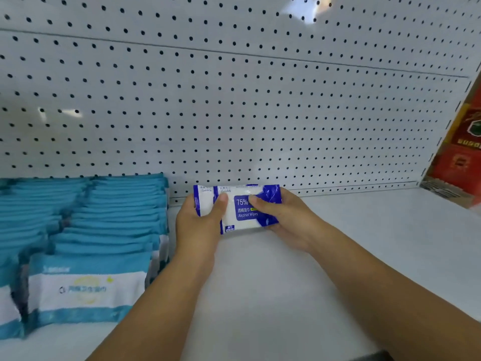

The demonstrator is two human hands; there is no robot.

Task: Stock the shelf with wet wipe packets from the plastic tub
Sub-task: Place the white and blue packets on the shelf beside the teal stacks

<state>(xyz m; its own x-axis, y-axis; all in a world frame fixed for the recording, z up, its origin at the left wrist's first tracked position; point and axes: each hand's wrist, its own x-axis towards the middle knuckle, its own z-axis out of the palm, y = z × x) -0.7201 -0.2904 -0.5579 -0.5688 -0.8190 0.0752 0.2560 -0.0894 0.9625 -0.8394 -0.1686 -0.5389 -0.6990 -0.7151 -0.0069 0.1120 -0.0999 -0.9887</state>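
A blue and white alcohol wipes packet stands on its long edge near the back of the white shelf, close to the pegboard. My left hand grips its left end, thumb across the front. My right hand grips its right end, thumb on the label. A second packet seems to stand right behind it; only its top edge shows. The plastic tub is out of view.
Rows of teal and white wipe packets stand upright on the shelf's left part, right next to my left hand. The white pegboard back wall rises behind. A red box stands at the far right end.
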